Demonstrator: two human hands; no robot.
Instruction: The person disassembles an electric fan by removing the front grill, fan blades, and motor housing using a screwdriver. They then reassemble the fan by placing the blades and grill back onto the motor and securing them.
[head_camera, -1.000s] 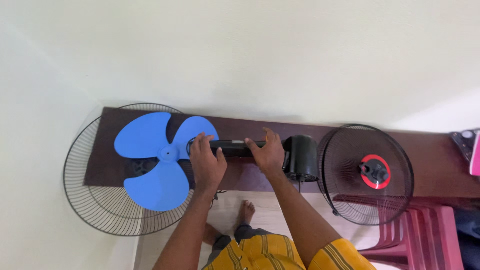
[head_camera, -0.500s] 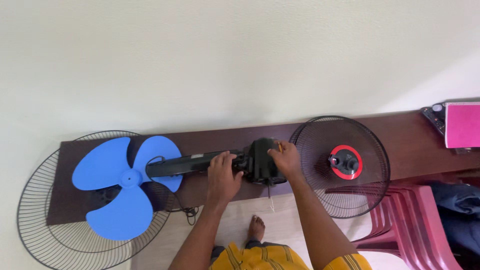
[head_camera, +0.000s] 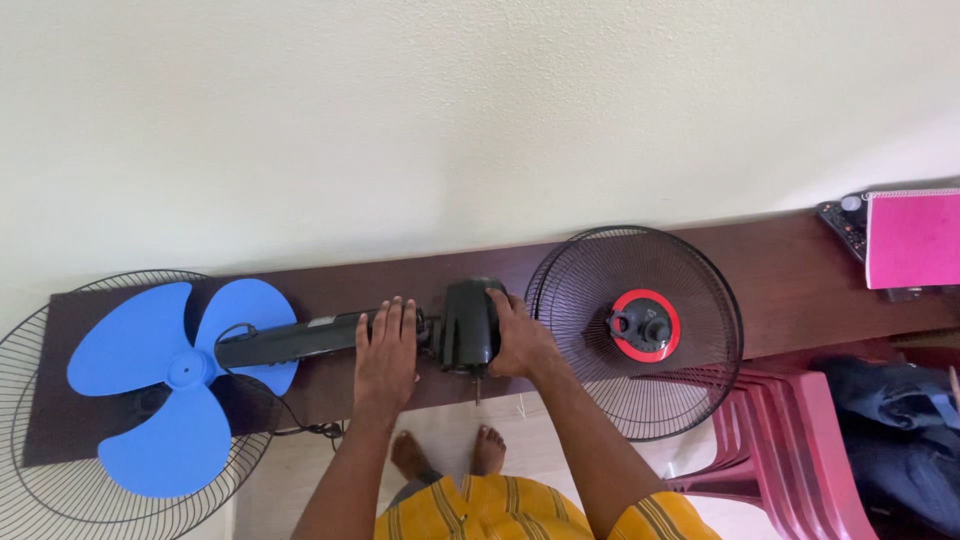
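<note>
A black fan body lies lengthwise on a dark wooden table (head_camera: 780, 290). My left hand (head_camera: 386, 352) rests flat on its long black stem (head_camera: 285, 342), fingers together. My right hand (head_camera: 520, 336) cups the right side of the black motor housing (head_camera: 468, 324), whose thin shaft points toward me. A blue three-bladed fan blade (head_camera: 175, 385) lies at the stem's left end, over a wire grille (head_camera: 50, 480). A second black grille (head_camera: 635, 330) with a red and black centre cap (head_camera: 645, 325) lies just right of my right hand.
A pink notebook (head_camera: 912, 240) and a dark remote-like device (head_camera: 845, 225) sit at the table's far right. A stack of pink plastic chairs (head_camera: 790, 450) with dark cloth (head_camera: 900, 440) stands below. A black cord (head_camera: 300, 425) hangs off the table edge. My bare feet (head_camera: 450, 452) are under it.
The view has shifted so the fan parts sit further left. My hands stay on the stem and motor housing, the right hand now wrapped more around the motor's side.
</note>
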